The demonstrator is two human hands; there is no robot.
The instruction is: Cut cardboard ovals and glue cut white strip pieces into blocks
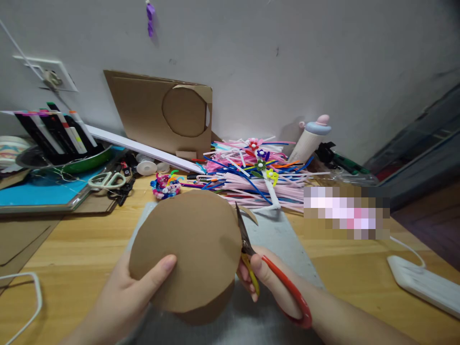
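To the right of the right hand (273, 280), the bare wood of the table (339, 268) leaves a wide passage, until a white power strip (424, 283) closes it. To the left of the left hand (134, 282), there is also free wood, limited by a white cable (39, 294) and a flat cardboard piece (25, 237). Straight ahead of the fingers, a heap of pipe cleaners (244, 184) blocks the way, with the wall (258, 72) behind. Between both hands, the cardboard disc (190, 244) is the obstacle; over it, the air is free. Just ahead of the right fingers, the scissors (245, 239) stick forward, near a curved cardboard strip (251, 215).
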